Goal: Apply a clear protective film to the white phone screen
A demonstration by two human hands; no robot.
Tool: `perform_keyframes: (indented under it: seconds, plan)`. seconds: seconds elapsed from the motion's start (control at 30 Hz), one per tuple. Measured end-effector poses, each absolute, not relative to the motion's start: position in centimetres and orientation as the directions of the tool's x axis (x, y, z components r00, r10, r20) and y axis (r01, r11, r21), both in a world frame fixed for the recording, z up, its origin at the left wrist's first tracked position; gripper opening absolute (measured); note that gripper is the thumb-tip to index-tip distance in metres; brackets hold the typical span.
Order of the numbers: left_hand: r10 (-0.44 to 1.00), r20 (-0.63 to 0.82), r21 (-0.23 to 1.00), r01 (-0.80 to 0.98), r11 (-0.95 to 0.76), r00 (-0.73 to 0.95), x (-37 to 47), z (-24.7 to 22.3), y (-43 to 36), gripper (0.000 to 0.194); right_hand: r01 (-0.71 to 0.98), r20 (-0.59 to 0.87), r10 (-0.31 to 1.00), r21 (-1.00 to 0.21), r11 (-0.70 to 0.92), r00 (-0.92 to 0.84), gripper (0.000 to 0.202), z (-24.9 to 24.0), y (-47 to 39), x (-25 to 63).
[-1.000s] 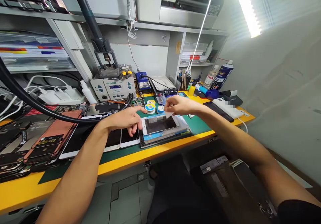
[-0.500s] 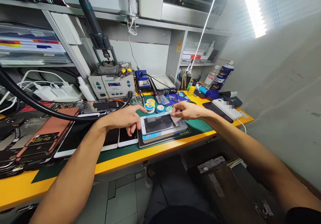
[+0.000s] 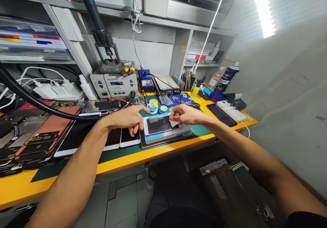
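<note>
A white-framed phone (image 3: 157,125) with a dark screen lies on a flat blue-and-grey box (image 3: 163,136). My right hand (image 3: 184,114) pinches a small pale card (image 3: 174,122) over the right part of the screen, its lower corner at the glass. At the phone's left edge is my left hand (image 3: 131,119), fingers apart and bent, the fingertips at the frame; it holds nothing. Beneath this hand another white-framed phone (image 3: 129,139) lies on the green mat.
Small round tins (image 3: 152,107) sit just behind the phone. Left stand more screens and a copper-coloured phone shell (image 3: 52,127). A grey soldering station (image 3: 116,85) is behind; a thick black cable (image 3: 46,109) crosses the left side. A black phone (image 3: 221,114) lies right.
My right hand has moved left over the screen with the card. My left hand stays at the phone's left edge. The black phone at the right now shows its surface more brightly.
</note>
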State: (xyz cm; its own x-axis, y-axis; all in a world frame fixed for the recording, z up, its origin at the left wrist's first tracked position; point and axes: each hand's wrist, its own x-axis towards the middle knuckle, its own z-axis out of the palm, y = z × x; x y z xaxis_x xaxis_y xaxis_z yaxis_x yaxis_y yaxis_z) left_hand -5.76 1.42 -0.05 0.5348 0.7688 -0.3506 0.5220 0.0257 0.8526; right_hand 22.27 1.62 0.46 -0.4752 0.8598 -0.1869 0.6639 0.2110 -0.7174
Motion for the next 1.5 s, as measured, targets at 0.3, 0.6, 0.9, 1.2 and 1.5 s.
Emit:
perform_keyframes:
  seconds: [0.3,0.6,0.9,1.2,1.5]
  plan:
    - [0.771,-0.347,0.853,0.521,0.023,0.534,-5.7,0.0,1.4,0.059,0.676,-0.164,0.839,-0.679,0.285,-0.519,0.011,0.1,1.2,19.4]
    - [0.768,-0.337,0.857,0.516,0.010,0.545,-5.8,0.0,1.3,0.056,0.647,-0.128,0.808,-0.676,0.353,-0.575,0.005,0.2,0.3,15.4]
    - [0.758,-0.340,0.852,0.524,-0.003,0.557,-5.7,-0.1,1.4,0.051,0.537,-0.126,0.809,-0.804,0.257,-0.575,0.015,0.7,0.9,15.0]
    - [0.769,-0.339,0.854,0.521,0.009,0.542,-5.8,-0.2,1.3,0.057,0.554,-0.194,0.858,-0.824,0.120,-0.475,0.034,1.5,2.4,25.0]
    - [0.771,-0.344,0.843,0.537,0.002,0.537,-5.8,0.0,1.3,0.052,0.589,-0.208,0.875,-0.801,0.104,-0.437,0.031,-0.2,1.8,26.0]
